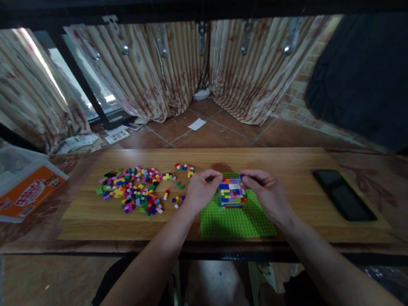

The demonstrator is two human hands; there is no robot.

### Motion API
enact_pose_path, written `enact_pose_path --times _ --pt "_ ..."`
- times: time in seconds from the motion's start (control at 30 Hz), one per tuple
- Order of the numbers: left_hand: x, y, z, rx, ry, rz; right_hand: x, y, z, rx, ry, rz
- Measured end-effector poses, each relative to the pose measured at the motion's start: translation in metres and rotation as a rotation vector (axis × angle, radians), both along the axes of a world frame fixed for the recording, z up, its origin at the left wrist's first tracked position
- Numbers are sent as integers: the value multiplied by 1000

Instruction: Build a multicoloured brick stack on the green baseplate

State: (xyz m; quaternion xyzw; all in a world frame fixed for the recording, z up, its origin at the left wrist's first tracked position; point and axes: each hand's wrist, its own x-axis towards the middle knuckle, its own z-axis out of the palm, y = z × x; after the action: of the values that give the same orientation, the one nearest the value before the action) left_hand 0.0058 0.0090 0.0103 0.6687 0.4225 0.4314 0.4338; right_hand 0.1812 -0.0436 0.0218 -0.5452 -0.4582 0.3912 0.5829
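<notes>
A small block build of many-coloured toy bricks (pixel 232 192) stands on the green studded baseplate (pixel 237 222), toward its far side. At the build's upper left corner, my left hand (pixel 202 190) has thumb and finger pinched together; whatever is between them is too small to make out. My right hand (pixel 269 192) is closed at the build's upper right corner, with a small dark blue or purple brick (pixel 242 176) between thumb and finger. I cannot tell whether that brick touches the build.
A large heap of loose bricks (pixel 133 189) is spread over the wooden board (pixel 291 170) at left, with several small clusters nearer the baseplate. A black phone or tablet (pixel 343 194) lies at right. A clear plastic box (pixel 12 181) with an orange label stands at far left.
</notes>
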Motion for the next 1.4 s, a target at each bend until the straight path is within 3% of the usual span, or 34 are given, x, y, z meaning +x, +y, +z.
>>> enact_pose_path --times 0.13,0.27,0.43,0.7,0.9,1.07,1.4 --pt "1 -7 15 101 18 70 3 -1 -2 70 -173 39" --pt "4 -15 25 69 -43 -34 -2 -6 -2 132 -407 84" --pt "8 -19 22 -26 -97 -138 -10 -11 3 265 -645 117" --pt "6 -16 21 -60 -130 -113 -13 -11 3 258 -616 124" --pt "-15 -12 26 -87 -74 -60 -11 -8 4 222 -591 63" --pt "-28 -6 21 -179 -38 -64 -11 -2 4 190 -655 73" --pt "-16 -9 16 -417 -206 -23 -17 7 6 292 -783 171"
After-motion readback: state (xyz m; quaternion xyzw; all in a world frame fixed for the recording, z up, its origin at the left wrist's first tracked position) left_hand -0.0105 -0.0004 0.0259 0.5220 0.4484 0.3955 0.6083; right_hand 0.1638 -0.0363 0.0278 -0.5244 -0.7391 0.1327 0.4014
